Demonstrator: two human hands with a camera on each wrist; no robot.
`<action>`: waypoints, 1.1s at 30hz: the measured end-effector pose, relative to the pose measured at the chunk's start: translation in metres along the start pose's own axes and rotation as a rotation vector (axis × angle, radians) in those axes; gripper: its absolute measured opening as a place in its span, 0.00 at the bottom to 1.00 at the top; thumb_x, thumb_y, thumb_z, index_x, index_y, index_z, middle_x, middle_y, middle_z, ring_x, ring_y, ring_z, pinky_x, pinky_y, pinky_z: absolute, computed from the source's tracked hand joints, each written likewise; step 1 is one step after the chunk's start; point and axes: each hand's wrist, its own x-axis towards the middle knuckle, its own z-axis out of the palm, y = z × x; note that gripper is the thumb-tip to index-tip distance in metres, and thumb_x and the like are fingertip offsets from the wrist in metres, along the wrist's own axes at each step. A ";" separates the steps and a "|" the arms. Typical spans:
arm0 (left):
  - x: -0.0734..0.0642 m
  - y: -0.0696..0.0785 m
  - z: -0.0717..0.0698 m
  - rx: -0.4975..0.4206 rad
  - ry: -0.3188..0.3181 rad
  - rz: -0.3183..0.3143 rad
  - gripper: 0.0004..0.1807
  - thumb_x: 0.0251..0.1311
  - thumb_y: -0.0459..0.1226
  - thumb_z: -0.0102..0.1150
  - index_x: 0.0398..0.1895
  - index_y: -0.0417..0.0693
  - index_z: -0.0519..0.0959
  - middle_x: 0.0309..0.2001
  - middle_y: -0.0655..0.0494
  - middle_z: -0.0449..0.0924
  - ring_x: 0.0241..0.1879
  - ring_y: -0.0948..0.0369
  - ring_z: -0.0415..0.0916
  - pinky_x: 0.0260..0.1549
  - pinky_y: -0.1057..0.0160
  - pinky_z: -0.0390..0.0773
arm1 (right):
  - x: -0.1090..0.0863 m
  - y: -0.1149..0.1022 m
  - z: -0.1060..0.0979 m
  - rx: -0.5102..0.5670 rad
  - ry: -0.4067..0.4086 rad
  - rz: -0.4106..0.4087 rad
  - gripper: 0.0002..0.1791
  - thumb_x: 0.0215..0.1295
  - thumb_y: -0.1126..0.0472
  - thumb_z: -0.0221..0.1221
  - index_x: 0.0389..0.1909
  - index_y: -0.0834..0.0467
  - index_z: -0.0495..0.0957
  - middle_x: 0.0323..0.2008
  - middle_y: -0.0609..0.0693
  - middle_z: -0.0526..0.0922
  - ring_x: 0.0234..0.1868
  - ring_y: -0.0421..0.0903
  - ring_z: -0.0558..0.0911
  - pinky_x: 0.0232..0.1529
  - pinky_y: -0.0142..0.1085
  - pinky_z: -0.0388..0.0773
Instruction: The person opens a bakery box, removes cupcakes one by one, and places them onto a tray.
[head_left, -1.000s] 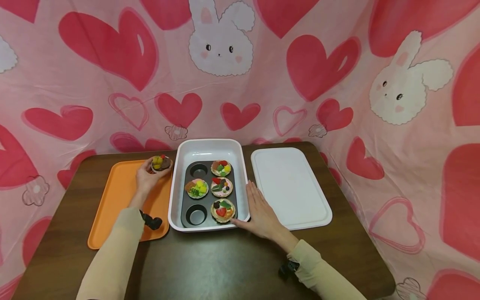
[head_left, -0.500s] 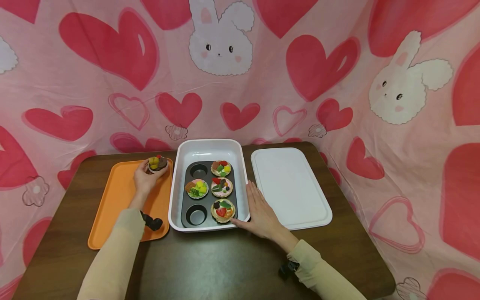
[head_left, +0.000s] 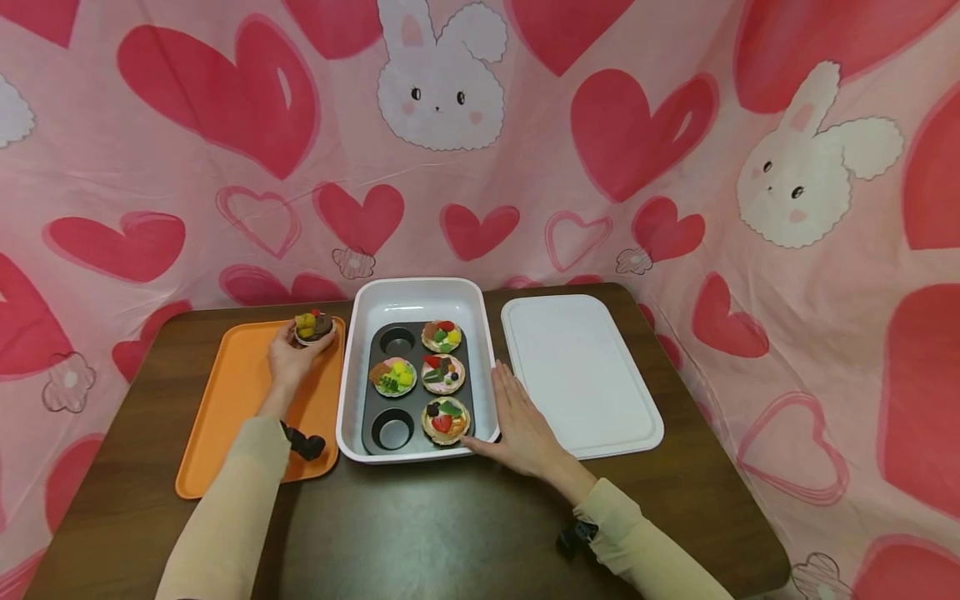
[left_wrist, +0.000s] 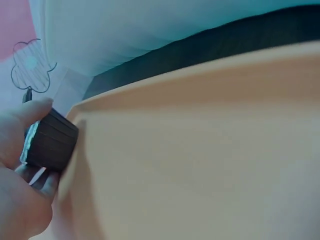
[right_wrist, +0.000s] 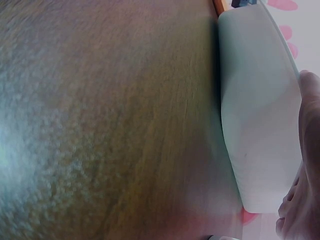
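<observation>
Left hand (head_left: pixel 290 356): fingers curled round 1 cupcake (head_left: pixel 315 328), at far end of 1 orange tray (head_left: pixel 243 400). Right hand (head_left: pixel 522 429): fingers straight against 1 white tub (head_left: pixel 418 303) holding 1 six-cup pan (head_left: pixel 417 399), 4 tarts (head_left: pixel 443 375).

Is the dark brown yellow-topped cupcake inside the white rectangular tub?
No: the left hand holds the brown cupcake at the far end of the orange rectangular tray, outside the white tub.

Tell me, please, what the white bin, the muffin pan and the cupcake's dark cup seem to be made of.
White bin: probably plastic, with smooth, slightly shiny, rounded walls. Muffin pan: likely dark-coated metal, judging by its even grey and faintly shiny wells. Cupcake's dark cup: matte, ribbed sides suggest pleated paper or moulded plastic; I can't tell which.
</observation>
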 end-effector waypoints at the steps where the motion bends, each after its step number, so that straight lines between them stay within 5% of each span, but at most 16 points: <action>1: 0.000 0.001 0.000 -0.001 -0.007 0.009 0.51 0.70 0.39 0.75 0.88 0.38 0.55 0.83 0.32 0.64 0.80 0.39 0.68 0.82 0.45 0.67 | 0.000 0.000 0.000 0.002 -0.003 0.002 0.72 0.66 0.25 0.64 0.90 0.64 0.37 0.91 0.61 0.40 0.92 0.59 0.45 0.90 0.56 0.49; 7: -0.009 0.014 -0.010 0.071 -0.005 0.133 0.54 0.70 0.42 0.74 0.89 0.42 0.50 0.86 0.32 0.55 0.84 0.35 0.57 0.85 0.37 0.60 | -0.001 0.001 0.000 0.008 -0.009 0.009 0.72 0.66 0.24 0.64 0.90 0.62 0.36 0.92 0.60 0.39 0.92 0.58 0.44 0.90 0.56 0.49; 15: -0.031 0.036 -0.023 0.315 -0.019 0.380 0.43 0.73 0.45 0.70 0.84 0.39 0.64 0.86 0.29 0.54 0.84 0.28 0.53 0.83 0.25 0.54 | -0.002 0.002 0.001 0.010 0.004 0.004 0.72 0.65 0.24 0.64 0.90 0.63 0.37 0.92 0.60 0.40 0.92 0.59 0.45 0.90 0.56 0.50; 25: -0.055 0.041 -0.018 0.454 -0.160 0.478 0.41 0.72 0.46 0.69 0.81 0.36 0.67 0.84 0.26 0.55 0.82 0.24 0.53 0.79 0.20 0.55 | 0.000 0.001 0.000 0.004 0.000 -0.002 0.72 0.66 0.24 0.64 0.90 0.63 0.37 0.91 0.62 0.40 0.92 0.60 0.46 0.90 0.57 0.50; 33: -0.076 0.042 0.007 0.554 -0.380 0.527 0.44 0.72 0.50 0.70 0.83 0.40 0.66 0.85 0.32 0.59 0.84 0.31 0.56 0.79 0.24 0.61 | -0.001 0.000 -0.002 0.004 0.013 -0.009 0.72 0.65 0.25 0.65 0.90 0.64 0.38 0.91 0.63 0.42 0.92 0.60 0.46 0.89 0.57 0.52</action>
